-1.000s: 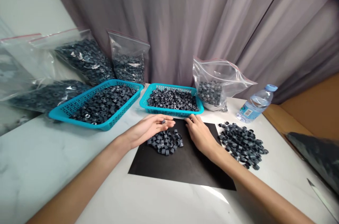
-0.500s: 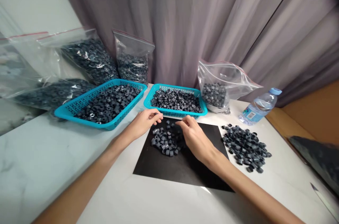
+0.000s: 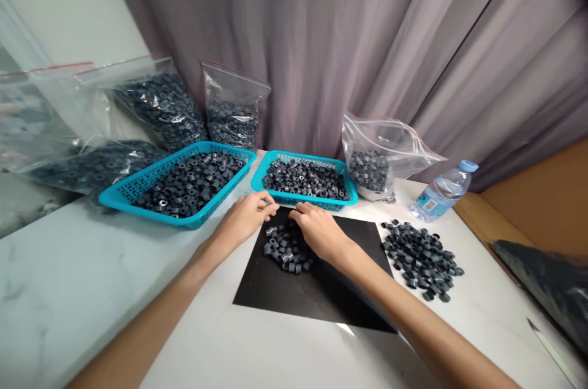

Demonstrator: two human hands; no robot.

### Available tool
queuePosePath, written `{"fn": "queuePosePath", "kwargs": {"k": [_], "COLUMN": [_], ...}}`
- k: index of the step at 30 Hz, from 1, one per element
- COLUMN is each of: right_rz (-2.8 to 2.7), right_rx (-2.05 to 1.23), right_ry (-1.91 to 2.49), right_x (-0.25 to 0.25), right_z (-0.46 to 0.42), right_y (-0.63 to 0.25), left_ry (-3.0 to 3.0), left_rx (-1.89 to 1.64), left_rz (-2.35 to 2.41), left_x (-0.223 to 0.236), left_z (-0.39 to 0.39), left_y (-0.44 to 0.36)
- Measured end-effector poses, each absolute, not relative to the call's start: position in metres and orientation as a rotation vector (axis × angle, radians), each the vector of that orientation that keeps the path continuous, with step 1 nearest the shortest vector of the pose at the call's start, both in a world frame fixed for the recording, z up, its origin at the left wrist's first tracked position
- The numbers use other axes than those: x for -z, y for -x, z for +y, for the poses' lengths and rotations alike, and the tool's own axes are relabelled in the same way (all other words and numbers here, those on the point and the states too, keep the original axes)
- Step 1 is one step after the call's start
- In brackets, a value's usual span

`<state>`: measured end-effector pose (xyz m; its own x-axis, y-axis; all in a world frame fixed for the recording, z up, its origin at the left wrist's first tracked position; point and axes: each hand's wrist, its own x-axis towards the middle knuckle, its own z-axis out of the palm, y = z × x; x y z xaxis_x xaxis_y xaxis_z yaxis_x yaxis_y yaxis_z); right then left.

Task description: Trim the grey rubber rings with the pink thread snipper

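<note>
shifted nearer the left hand (image 3: 247, 216), the right hand (image 3: 320, 231) curls over grey rings (image 3: 283, 251) beneath it, the left pinched nearly closed (what either holds, cannot tell)

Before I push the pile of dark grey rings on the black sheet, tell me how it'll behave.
The pile of dark grey rings will probably scatter, since it's a loose heap. Rounded sides suggest some may roll. Visible holes hint at light weight.

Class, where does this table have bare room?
Free: table left of the left forearm, in front of the left basket; table between left and right forearms, nearer than the black sheet. Crowded: the sheet's far left, with right hand and heap; right of the sheet, pile and bottle.
</note>
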<state>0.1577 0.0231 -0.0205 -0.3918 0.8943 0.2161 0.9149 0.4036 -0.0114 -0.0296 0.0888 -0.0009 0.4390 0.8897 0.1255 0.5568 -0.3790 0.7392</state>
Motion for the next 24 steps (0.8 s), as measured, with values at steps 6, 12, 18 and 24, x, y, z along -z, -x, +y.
{"fn": "queuePosePath", "kwargs": {"k": [6, 12, 18, 24], "right_rz": [-2.367, -2.27, -2.152, -2.159], "right_rx": [0.149, 0.071, -0.138, -0.284], "right_ry": [1.687, 1.63, 1.649, 1.673], "right_x": [0.023, 0.008, 0.002, 0.021], "right_z": [0.02, 0.007, -0.041, -0.067], "right_y": [-0.158, -0.173, -0.213, -0.212], "left_ry": [-2.104, -2.111, -1.978, -1.852], "left_rx": [-0.703, -0.845, -0.883, -0.666], "left_rz": [1.241, 1.235, 0.973, 0.727], "left_x": [0.0, -0.012, -0.011, 0.0], "left_z": [0.085, 0.062, 0.027, -0.006], "left_y": [0.026, 0.011, -0.014, -0.031]}}
